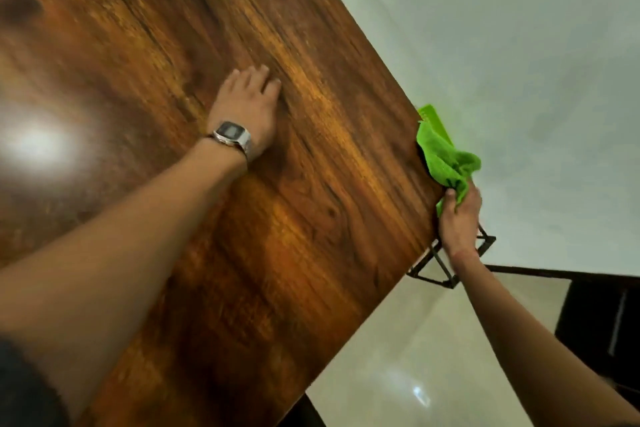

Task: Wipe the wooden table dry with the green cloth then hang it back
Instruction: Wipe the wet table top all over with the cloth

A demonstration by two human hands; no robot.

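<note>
Warm indoor light leaves a bright white glare patch on the wooden table (311, 156) at left. Motion blur softens everything, and wide-angle distortion tilts the edges.

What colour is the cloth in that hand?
Bright green; the cloth shows clearly in the head view, held by the right hand.

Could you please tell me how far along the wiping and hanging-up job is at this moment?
Done: I cannot tell whether the brown wooden table is dry; glare hides any wetness. In hand: the right hand grips the bright green cloth beside the table's edge, by a green hanger-like piece; the left hand rests flat on the tabletop. Left: either the wiping or the final hanging, which is unclear.
</note>
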